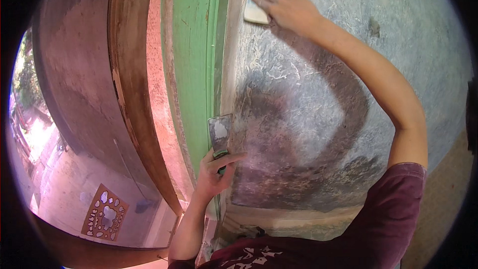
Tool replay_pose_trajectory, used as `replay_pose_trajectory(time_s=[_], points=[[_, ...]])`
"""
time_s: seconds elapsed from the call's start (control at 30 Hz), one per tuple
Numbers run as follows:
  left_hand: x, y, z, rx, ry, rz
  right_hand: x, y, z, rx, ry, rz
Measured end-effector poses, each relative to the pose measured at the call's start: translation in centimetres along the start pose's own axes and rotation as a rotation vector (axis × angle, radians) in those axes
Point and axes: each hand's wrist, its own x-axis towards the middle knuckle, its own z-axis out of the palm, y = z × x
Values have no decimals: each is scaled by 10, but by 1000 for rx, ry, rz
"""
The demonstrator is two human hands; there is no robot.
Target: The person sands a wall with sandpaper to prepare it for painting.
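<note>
My right hand [285, 7] presses a pale flat-edged piece [256, 15], perhaps a spreader or sanding block, against the upper left of a rough grey plastered wall [306, 119]. Its fingers are slightly blurred and cover much of the piece. Lower down, my left hand [218, 175] grips the dark green handle of a putty knife [221, 131]. The blade points upward beside the green door frame [192, 45], with a whitish patch on its face. One finger of that hand stretches toward the wall; whether it touches cannot be told.
Along the wall's left side runs the green frame, then a pink wall strip [158, 63] and a brown wooden frame [129, 45]. A mat with cut-out shapes [105, 213] lies at the lower left. Daylight and plants [26, 78] show at the far left.
</note>
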Motion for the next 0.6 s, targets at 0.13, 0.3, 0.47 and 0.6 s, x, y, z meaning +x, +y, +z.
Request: replay_pose_trajectory(time_s=[0.13,0.3,0.47,0.6], points=[[1,-1,5,19,34,55,0,13,-3,6,7,36],[0,3,3,13,59,41,-6,-6,-8,64,-123,-43],[-1,-1,5,-17,55,12,-5,-9,-4,53,-114,130],[-1,-4,4,18,51,43,-14,-10,3,108,-50,28]])
